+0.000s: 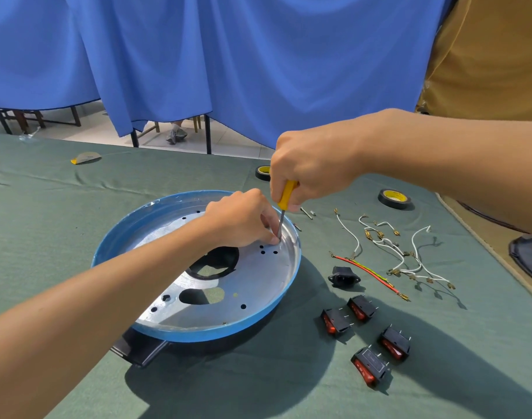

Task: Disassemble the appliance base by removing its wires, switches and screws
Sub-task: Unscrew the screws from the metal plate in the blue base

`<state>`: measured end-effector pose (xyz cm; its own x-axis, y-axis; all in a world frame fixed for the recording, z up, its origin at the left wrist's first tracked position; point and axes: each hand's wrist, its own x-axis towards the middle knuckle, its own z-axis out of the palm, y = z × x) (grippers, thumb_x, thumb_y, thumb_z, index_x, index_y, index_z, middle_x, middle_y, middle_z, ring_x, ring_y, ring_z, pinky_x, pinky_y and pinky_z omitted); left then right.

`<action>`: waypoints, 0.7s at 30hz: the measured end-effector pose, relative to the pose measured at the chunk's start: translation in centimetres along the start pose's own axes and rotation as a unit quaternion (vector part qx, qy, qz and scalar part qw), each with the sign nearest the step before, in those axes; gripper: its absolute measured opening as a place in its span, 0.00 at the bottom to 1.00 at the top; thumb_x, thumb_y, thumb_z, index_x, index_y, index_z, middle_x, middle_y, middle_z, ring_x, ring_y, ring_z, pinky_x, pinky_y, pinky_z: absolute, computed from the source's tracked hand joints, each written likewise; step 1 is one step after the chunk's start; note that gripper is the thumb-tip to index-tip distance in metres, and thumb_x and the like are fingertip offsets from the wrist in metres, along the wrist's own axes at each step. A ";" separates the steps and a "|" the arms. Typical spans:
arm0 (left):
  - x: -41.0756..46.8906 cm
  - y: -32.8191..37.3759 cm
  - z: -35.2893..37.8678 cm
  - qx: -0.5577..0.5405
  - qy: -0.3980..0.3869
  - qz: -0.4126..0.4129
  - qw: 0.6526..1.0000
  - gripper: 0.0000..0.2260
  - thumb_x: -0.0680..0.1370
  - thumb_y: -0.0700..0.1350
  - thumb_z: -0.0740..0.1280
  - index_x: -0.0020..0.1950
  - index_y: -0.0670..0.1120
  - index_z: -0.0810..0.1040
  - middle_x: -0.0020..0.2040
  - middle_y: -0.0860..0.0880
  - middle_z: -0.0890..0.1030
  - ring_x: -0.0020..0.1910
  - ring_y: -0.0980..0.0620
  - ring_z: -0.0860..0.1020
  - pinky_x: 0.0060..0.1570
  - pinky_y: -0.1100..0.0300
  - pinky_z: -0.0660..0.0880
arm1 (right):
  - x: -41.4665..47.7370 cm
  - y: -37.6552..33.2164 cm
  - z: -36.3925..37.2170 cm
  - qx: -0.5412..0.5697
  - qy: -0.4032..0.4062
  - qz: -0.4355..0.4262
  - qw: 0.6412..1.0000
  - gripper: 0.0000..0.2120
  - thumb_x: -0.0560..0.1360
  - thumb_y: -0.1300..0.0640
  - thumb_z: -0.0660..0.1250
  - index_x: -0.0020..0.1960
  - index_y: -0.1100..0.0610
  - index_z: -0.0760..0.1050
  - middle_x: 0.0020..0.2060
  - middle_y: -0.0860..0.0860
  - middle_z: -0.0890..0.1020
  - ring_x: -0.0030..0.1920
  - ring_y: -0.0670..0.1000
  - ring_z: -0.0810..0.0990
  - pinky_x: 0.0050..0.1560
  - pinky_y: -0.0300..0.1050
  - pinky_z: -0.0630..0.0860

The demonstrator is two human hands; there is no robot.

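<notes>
We are gripping the yellow-handled screwdriver (286,195) in our right hand (311,167), fingers wrapped tight around the handle in a fist, wrist bent so the steel shaft is pointing steeply down into the round blue-rimmed metal appliance base (198,331). Our left hand (240,220) is reaching across the base, its fingers pinching narrowly around the shaft's tip at the silver inner plate. The base is sitting on the green-clothed counter (77,207). Just right of it are lying four black rocker switches with red buttons (366,337), a black power socket (343,277), loose white wires (409,255) and a red wire (369,275).
</notes>
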<state>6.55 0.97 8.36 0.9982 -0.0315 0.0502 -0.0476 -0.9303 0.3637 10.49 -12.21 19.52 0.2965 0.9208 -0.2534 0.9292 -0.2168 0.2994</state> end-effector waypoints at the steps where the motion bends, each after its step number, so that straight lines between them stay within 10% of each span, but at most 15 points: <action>1: 0.0 0.0 0.0 -0.001 -0.002 0.000 1.000 0.04 0.72 0.55 0.74 0.39 0.61 0.81 0.44 0.59 0.80 0.51 0.51 0.76 0.49 0.51 0.74 | 0.1 -0.1 0.0 -0.007 0.001 -0.009 1.000 0.21 0.73 0.55 0.70 0.26 0.46 0.65 0.25 0.50 0.69 0.30 0.48 0.69 0.34 0.50 0.71; 7: 0.0 -0.3 -0.1 -0.036 0.002 0.022 0.999 0.04 0.70 0.58 0.75 0.40 0.62 0.81 0.42 0.62 0.80 0.52 0.52 0.78 0.52 0.48 0.76 | 0.7 0.0 -0.5 -0.029 -0.010 -0.061 0.998 0.12 0.73 0.58 0.70 0.34 0.51 0.69 0.26 0.49 0.68 0.32 0.48 0.68 0.37 0.54 0.73; 10: 0.2 -0.6 -0.5 -0.111 0.008 0.057 0.992 0.04 0.70 0.53 0.77 0.42 0.57 0.85 0.42 0.55 0.85 0.49 0.51 0.81 0.52 0.47 0.77 | 1.0 0.5 -0.3 -0.016 -0.015 -0.056 0.998 0.14 0.73 0.56 0.70 0.31 0.48 0.72 0.26 0.44 0.73 0.36 0.37 0.72 0.32 0.39 0.70; 15: 0.2 -0.8 -0.1 -0.184 0.052 0.094 0.977 0.08 0.69 0.46 0.78 0.35 0.59 0.85 0.33 0.59 0.83 0.33 0.62 0.75 0.39 0.67 0.73 | 0.8 1.5 0.8 0.003 -0.009 -0.023 1.000 0.03 0.75 0.50 0.70 0.45 0.47 0.82 0.30 0.43 0.74 0.39 0.24 0.67 0.40 0.46 0.74; 21: 0.3 -0.8 0.8 -0.183 0.097 0.071 0.976 0.04 0.68 0.45 0.78 0.41 0.50 0.87 0.35 0.56 0.85 0.34 0.57 0.79 0.40 0.66 0.75 | 1.0 1.6 0.1 0.016 -0.023 0.003 1.000 0.16 0.73 0.51 0.72 0.31 0.42 0.70 0.25 0.44 0.70 0.34 0.30 0.70 0.36 0.47 0.72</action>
<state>6.91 1.43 7.35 0.9568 -0.0479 0.2868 -0.2303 -0.7271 0.6467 12.26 -11.69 19.67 0.3115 0.9039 -0.2931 0.9336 -0.2336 0.2718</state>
